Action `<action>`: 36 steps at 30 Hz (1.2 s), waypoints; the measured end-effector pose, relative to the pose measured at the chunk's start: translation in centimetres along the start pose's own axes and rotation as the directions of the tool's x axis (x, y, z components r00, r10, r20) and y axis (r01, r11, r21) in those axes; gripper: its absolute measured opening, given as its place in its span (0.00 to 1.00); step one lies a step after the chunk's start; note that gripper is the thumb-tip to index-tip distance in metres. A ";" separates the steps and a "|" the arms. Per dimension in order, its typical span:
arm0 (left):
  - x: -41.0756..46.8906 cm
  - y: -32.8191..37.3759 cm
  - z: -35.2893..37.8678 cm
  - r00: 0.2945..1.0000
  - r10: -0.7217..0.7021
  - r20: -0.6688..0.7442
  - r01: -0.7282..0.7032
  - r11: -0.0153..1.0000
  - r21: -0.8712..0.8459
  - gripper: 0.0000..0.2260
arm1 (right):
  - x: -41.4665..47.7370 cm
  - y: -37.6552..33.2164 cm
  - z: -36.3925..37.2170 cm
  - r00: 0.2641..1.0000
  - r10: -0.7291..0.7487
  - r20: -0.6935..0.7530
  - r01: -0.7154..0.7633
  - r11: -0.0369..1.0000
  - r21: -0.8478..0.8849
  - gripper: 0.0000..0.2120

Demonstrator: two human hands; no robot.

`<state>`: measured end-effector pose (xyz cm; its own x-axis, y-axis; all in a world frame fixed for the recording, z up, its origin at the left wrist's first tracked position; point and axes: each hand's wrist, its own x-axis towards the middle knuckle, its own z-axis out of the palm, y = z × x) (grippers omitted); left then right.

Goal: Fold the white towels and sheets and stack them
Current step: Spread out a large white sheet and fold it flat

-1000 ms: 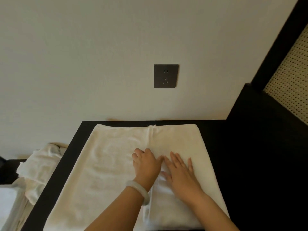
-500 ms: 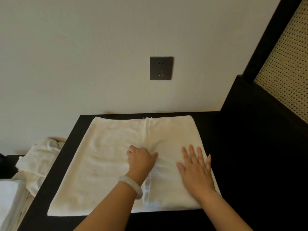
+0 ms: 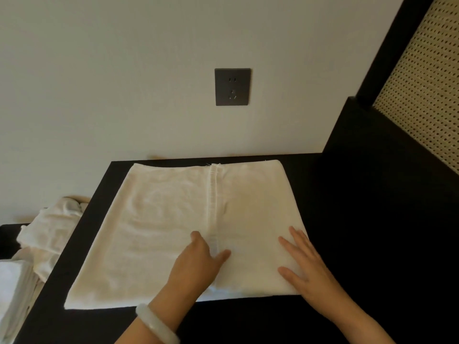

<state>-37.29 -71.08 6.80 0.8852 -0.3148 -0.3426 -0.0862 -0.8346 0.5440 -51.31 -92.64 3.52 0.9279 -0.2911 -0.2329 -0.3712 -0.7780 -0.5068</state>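
Note:
A white towel [image 3: 159,232] lies flat on the black table [image 3: 318,184], its right part folded over to a hemmed edge running down the middle. My left hand [image 3: 198,261], with a pale bangle on the wrist, presses on the towel beside that hem, fingers bent under and thumb out. My right hand [image 3: 303,261] lies flat with spread fingers on the folded flap near the towel's right edge.
Crumpled white linen [image 3: 49,232] lies left of the table, and a folded white stack [image 3: 12,289] sits at the lower left. A wall with a dark socket [image 3: 232,86] stands behind. A dark ledge and woven panel [image 3: 427,83] rise on the right.
My right hand slid rightward across the folded flap, away from my left hand, which stayed near the hem. The view drew back, showing the towel's near edge.

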 end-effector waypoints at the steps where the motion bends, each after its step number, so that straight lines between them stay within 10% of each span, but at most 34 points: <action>1: -0.4 -0.2 0.0 0.999 -0.013 0.040 0.013 1.000 0.001 0.24 | -0.9 0.7 -0.8 0.999 -0.005 0.034 0.001 0.992 0.127 0.34; 6: -0.9 -0.6 -0.4 0.992 -0.068 0.107 0.084 0.985 -0.153 0.19 | -4.3 2.5 -2.5 0.992 0.007 0.129 -0.026 0.989 0.146 0.44; 11: -0.7 -0.2 -1.0 0.976 -0.125 0.179 0.185 0.911 -0.368 0.12 | -3.8 0.6 -1.0 0.958 0.130 -0.255 -0.083 0.979 0.187 0.31; 15: -0.5 -0.5 -1.2 0.967 -0.164 0.197 0.233 0.885 -0.403 0.13 | -3.8 0.0 -0.2 0.957 0.003 -0.291 -0.024 0.997 -0.069 0.33; 23: -1.8 -1.5 0.5 0.999 0.026 0.037 -0.020 0.988 -0.156 0.11 | -6.0 2.4 0.1 0.945 -0.089 -0.315 -0.005 0.958 -0.285 0.29; 28: -2.6 -2.0 0.9 0.993 0.117 0.020 -0.115 0.988 -0.099 0.13 | -5.1 1.6 -3.8 0.991 -0.008 -0.131 -0.020 0.976 -0.218 0.09; 32: -2.9 -1.7 1.4 0.991 0.130 -0.009 -0.130 0.991 -0.023 0.13 | -1.4 -1.4 -4.2 0.936 -0.009 -0.353 -0.039 0.991 -0.126 0.32; 36: -3.1 -1.8 1.2 0.984 0.173 -0.049 -0.168 0.981 0.096 0.12 | 1.2 -2.7 -0.3 0.986 0.028 -0.167 -0.083 0.938 -0.336 0.31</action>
<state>-40.39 -69.13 5.91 0.8783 -0.4317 -0.2056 -0.2768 -0.8096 0.5177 -49.14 -91.08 4.89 0.9098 -0.4016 -0.1051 -0.4145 -0.8926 -0.1775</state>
